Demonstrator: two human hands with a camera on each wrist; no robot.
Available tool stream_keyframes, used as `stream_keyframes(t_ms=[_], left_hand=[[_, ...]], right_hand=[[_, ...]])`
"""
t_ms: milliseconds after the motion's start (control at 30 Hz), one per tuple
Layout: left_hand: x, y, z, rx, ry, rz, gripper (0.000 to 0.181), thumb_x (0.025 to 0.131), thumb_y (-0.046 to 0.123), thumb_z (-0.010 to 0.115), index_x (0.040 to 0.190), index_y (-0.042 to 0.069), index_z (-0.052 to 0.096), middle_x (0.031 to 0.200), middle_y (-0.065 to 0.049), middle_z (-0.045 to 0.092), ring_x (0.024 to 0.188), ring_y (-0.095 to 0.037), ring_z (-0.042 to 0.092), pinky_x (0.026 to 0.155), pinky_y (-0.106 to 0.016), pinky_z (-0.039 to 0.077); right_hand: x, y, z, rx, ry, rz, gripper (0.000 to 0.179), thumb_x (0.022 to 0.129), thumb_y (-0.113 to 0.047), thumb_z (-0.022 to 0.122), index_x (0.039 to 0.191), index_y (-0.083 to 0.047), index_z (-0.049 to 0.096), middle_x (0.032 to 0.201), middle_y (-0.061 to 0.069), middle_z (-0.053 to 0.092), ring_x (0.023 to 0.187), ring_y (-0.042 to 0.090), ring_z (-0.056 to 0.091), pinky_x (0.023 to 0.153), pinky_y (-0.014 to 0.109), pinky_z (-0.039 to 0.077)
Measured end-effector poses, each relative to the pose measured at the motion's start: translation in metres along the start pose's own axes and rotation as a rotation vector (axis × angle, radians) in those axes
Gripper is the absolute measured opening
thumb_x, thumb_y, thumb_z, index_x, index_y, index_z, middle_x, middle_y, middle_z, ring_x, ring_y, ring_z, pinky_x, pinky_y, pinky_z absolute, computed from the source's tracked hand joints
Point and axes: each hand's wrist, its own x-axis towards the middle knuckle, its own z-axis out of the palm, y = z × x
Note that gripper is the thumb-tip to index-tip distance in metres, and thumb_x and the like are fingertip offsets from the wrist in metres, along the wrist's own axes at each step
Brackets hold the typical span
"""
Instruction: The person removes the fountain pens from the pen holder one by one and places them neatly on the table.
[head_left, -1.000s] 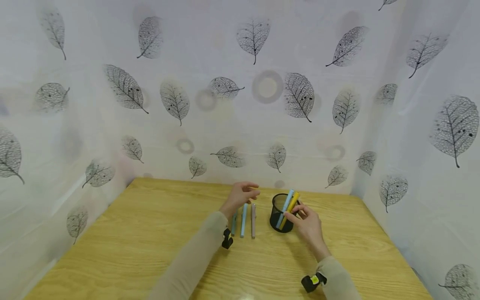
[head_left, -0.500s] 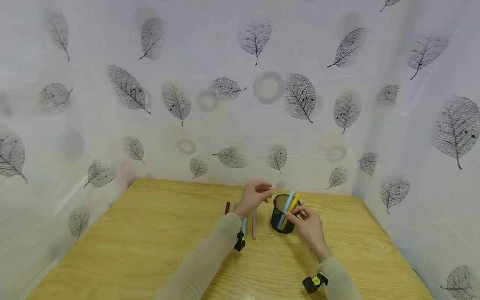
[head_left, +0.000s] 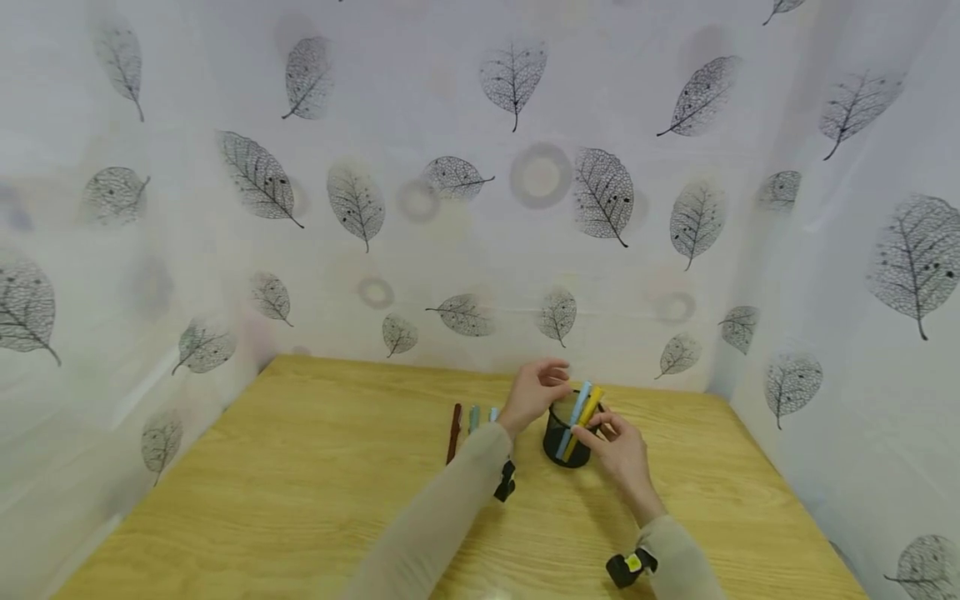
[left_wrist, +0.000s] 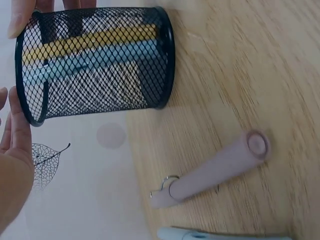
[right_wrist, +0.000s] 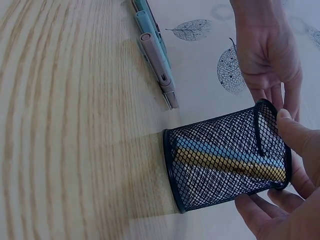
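A black mesh pen holder (head_left: pixel 555 442) stands upright on the wooden table, with a light blue pen (head_left: pixel 576 417) and a yellow pen (head_left: pixel 590 407) leaning inside. My right hand (head_left: pixel 621 448) grips it near the rim, thumb on one side and fingers on the other. At the rim's opposite side is my left hand (head_left: pixel 531 395), fingers extended and holding no pen; in the left wrist view its fingertips (left_wrist: pixel 19 110) lie right at the rim. Nearest to that arm, a mauve pen (left_wrist: pixel 215 172) lies on the table, hidden by the sleeve in the head view.
Left of the holder, a dark red pen (head_left: pixel 453 433), a green pen (head_left: pixel 474 417) and another light blue pen (head_left: pixel 492 414) lie side by side, partly covered by the left sleeve. A leaf-patterned curtain (head_left: pixel 465 250) encloses the table's back and sides.
My left hand has moved right, from above the row of pens to the holder's rim, uncovering the dark red pen. The right hand and the holder stay in place.
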Motion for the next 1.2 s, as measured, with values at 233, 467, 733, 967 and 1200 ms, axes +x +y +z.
stream_keyframes(t_ms=[233,467,733,967,1200], left_hand=[[0.005,0.002,0.009,0.088,-0.062,-0.044,0.036,0.091,0.01,0.069,0.127,0.014,0.064,0.121,-0.015,0.066,0.1,-0.019,0.066,0.075,-0.028,0.059],[0.005,0.012,0.011,0.216,-0.188,-0.115,0.044,0.093,0.01,0.067,0.136,0.016,0.057,0.126,-0.013,0.062,0.105,-0.021,0.063,0.077,-0.03,0.058],[0.01,0.018,0.016,0.304,-0.238,-0.117,0.045,0.093,0.007,0.066,0.136,0.017,0.058,0.127,-0.012,0.062,0.108,-0.023,0.063,0.076,-0.029,0.057],[0.01,0.02,0.02,0.376,-0.261,-0.12,0.044,0.093,0.005,0.063,0.135,0.016,0.059,0.13,-0.011,0.06,0.114,-0.025,0.061,0.074,-0.026,0.056],[0.009,0.013,0.016,0.271,-0.223,-0.122,0.038,0.093,0.008,0.066,0.131,0.014,0.061,0.123,-0.008,0.062,0.106,-0.023,0.062,0.074,-0.029,0.057]], right_hand=[[-0.002,0.0,0.0,-0.002,0.006,0.002,0.039,0.084,-0.03,0.078,0.101,0.0,0.058,0.155,0.024,0.033,0.138,0.042,0.04,0.108,0.052,0.042],[-0.003,0.003,0.001,0.002,0.001,0.022,0.039,0.085,-0.031,0.078,0.102,-0.002,0.058,0.157,0.021,0.032,0.138,0.04,0.04,0.107,0.051,0.044],[-0.002,-0.001,-0.001,0.005,0.005,0.006,0.041,0.086,-0.031,0.077,0.104,0.0,0.058,0.156,0.021,0.032,0.138,0.041,0.04,0.107,0.051,0.043],[-0.003,0.002,0.0,0.021,-0.002,-0.001,0.037,0.086,-0.027,0.077,0.102,0.0,0.058,0.157,0.021,0.032,0.138,0.041,0.04,0.106,0.051,0.044],[-0.003,0.0,0.001,0.034,0.0,-0.004,0.041,0.084,-0.03,0.078,0.103,0.001,0.059,0.156,0.022,0.032,0.139,0.041,0.039,0.108,0.051,0.043]])
